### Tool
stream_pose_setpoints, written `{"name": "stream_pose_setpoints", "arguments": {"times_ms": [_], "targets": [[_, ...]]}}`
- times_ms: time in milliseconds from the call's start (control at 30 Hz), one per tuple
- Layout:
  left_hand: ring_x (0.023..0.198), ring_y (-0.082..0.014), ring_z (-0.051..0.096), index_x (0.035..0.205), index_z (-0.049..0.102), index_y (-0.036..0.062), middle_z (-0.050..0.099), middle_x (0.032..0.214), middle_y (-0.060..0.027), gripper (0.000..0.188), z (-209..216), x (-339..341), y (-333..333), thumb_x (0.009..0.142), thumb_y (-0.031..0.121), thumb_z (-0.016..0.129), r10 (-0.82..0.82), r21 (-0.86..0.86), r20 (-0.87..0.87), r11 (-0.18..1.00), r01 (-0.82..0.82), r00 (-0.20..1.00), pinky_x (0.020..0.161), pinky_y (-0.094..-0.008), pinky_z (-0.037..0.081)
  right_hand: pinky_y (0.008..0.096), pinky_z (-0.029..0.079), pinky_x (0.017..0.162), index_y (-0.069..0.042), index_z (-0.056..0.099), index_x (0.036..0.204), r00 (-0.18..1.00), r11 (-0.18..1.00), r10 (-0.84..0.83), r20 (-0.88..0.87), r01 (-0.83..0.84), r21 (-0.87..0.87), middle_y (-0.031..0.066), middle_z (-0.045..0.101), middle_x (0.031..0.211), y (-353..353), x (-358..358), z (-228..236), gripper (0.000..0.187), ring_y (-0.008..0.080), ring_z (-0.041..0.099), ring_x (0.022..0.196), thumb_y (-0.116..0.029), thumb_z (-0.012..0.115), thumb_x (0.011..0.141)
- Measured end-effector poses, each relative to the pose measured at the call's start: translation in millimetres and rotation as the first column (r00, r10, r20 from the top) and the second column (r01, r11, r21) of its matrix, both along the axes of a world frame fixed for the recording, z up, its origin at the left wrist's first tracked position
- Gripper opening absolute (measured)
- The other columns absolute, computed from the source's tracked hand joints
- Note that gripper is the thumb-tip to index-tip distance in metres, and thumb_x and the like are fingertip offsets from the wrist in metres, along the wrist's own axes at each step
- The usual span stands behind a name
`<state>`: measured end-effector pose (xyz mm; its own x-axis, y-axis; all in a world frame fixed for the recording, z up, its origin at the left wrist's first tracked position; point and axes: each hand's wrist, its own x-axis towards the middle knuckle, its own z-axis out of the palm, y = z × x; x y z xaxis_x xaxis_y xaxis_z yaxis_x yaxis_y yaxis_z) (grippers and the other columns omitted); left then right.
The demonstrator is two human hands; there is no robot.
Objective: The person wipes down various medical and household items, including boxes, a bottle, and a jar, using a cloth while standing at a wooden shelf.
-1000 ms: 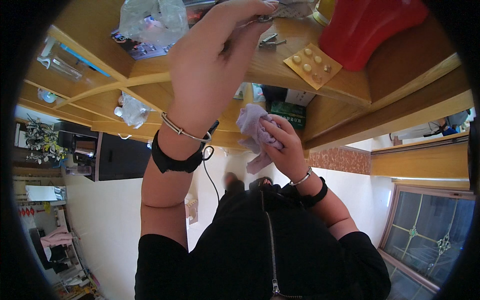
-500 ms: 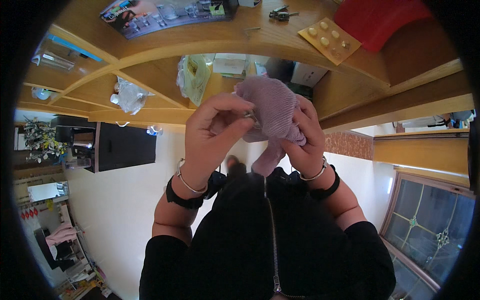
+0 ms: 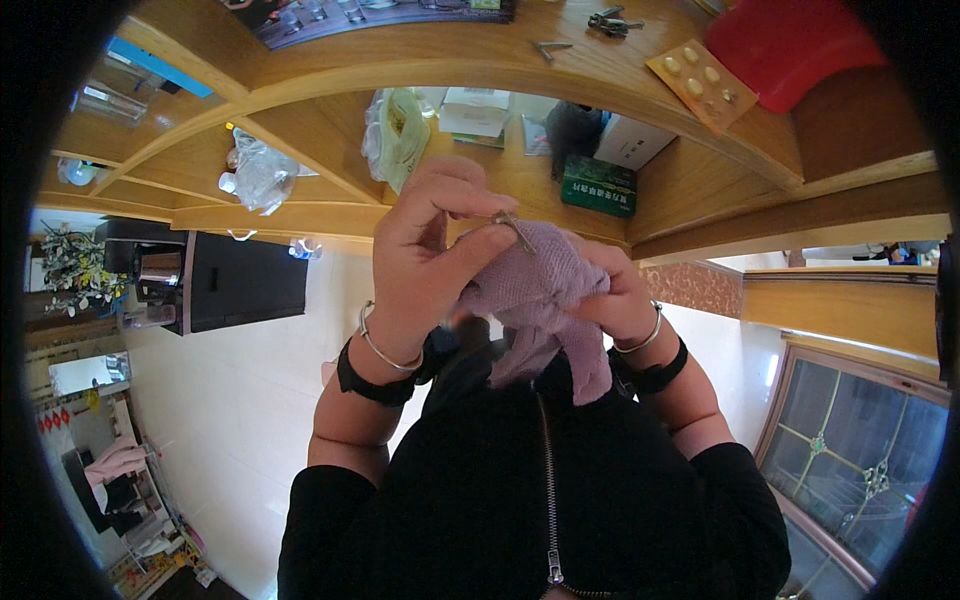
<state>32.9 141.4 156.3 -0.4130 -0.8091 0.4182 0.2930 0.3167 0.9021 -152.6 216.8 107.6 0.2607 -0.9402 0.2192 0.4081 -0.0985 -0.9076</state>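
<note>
My left hand [image 3: 432, 250] is closed in a pinch, thumb against fingers, on a small slim metal piece [image 3: 520, 233]; its exact kind is too small to make out. A mauve knitted cloth [image 3: 545, 275] hangs bunched just under it, two loose ends drooping in front of my black top. On the cloth's right side my right hand [image 3: 620, 300] is closed, gripping the fabric. The metal piece lies against the top of the cloth. The cloth hides part of the right fingers.
Above my hands runs a wooden shelf [image 3: 420, 80] holding a bunch of small metal items [image 3: 613, 23], a thin metal piece [image 3: 551, 47], a blister pack [image 3: 702, 82] and a red object [image 3: 785, 45]. Below it sit a green box [image 3: 598, 186], a white box [image 3: 474, 112] and plastic bags [image 3: 398, 135].
The cloth has turned and dropped a little, its loose ends now hanging lower. The metal piece shows more plainly on top of it. My view has shifted, revealing the green box.
</note>
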Motion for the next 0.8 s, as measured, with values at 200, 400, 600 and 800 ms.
{"name": "stream_pose_setpoints", "arguments": {"times_ms": [200,400,600,800], "targets": [[0.086,-0.0185,0.051,0.086,0.066,0.0098,0.051,0.09,-0.0055,0.023,1.2,-4.9,-0.3,0.066,0.009,0.078,0.104,-0.369,0.242,0.929,-0.008,0.965,0.073,-0.0274,0.043,0.0298,0.041,0.092,0.001,0.051,0.123,0.986,0.976,-0.019,0.168,-0.018,0.219,0.0069,0.058,0.115,-3.1,3.4,11.4,0.045,0.0146,0.054,0.104,-0.007,0.061,0.079],[0.084,-0.0215,0.053,0.086,0.065,0.0099,0.053,0.09,-0.0057,0.026,7.6,6.6,-8.9,0.064,0.012,0.078,0.17,-0.508,0.35,0.861,0.034,0.921,0.07,-0.0305,0.043,0.0307,0.043,0.091,0.001,0.052,0.123,0.985,0.975,0.057,0.163,-0.09,0.202,0.008,0.059,0.114,-2.2,-2.5,7.3,0.045,0.0154,0.055,0.102,-0.008,0.061,0.079],[0.082,-0.0225,0.057,0.09,0.064,0.0086,0.058,0.09,-0.0068,0.026,13.9,16.5,-8.9,0.067,0.009,0.075,0.194,-0.513,0.388,0.858,0.036,0.901,0.068,-0.0315,0.046,0.0318,0.042,0.093,0.001,0.053,0.121,0.973,0.959,-0.004,0.233,-0.062,0.276,0.0093,0.058,0.116,-1.2,-2.7,5.3,0.046,0.0183,0.056,0.104,-0.01,0.063,0.078],[0.079,-0.0233,0.061,0.09,0.06,0.0076,0.061,0.087,-0.0072,0.021,21.1,17.9,-2.1,0.072,0.01,0.071,0.205,-0.439,0.49,0.898,0.036,0.847,0.066,-0.0318,0.048,0.036,0.036,0.098,-0.003,0.055,0.12,0.955,0.968,-0.249,-0.16,0.241,-0.065,0.0152,0.052,0.122,-9.1,0.8,6.4,0.048,0.0266,0.05,0.113,-0.01,0.065,0.074]]}}
